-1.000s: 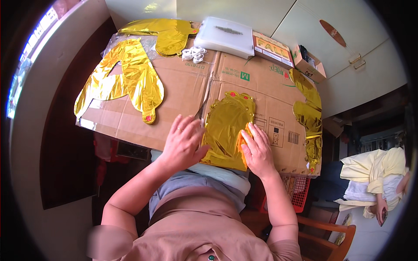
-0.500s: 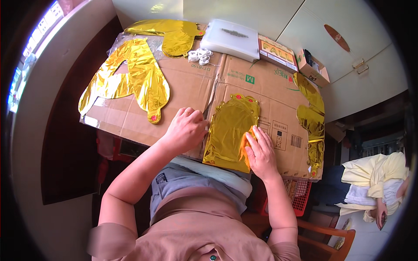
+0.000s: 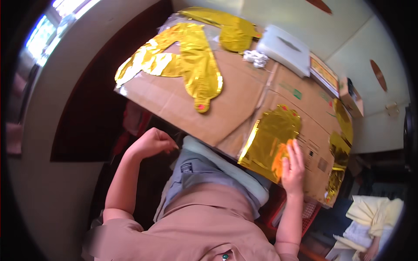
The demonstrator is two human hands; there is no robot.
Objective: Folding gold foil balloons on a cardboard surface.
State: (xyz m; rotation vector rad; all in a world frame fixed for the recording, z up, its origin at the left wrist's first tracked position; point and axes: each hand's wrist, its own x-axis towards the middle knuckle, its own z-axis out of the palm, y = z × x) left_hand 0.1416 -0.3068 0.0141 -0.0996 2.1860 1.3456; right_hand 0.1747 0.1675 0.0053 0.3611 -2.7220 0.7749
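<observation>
On the cardboard-covered table, a flat gold foil piece (image 3: 271, 135) with a rounded, scalloped far end and red marks lies near the front edge. My right hand (image 3: 294, 169) presses a crumpled orange cloth (image 3: 280, 161) onto its right side, the fingers held together. Off the table's front edge, above the dark gap left of my lap, is my left hand (image 3: 153, 142). Its fingers are curled in toward the thumb; anything between them is too small or blurred to make out. A large flat gold foil balloon (image 3: 200, 61) with a red-marked tab lies at the left.
Behind it lies another gold foil balloon (image 3: 237, 37), beside a white string bundle (image 3: 256, 58). A translucent plastic box (image 3: 285, 50), a flat carton (image 3: 324, 71) and a small open box (image 3: 351, 98) line the back. More gold foil (image 3: 339, 143) hangs along the right edge. A person in pale yellow (image 3: 374, 211) is at the right.
My left hand has moved from beside the gold foil piece to off the table's front edge. My right hand stays on the orange cloth. The view has turned, shifting the table rightward.
</observation>
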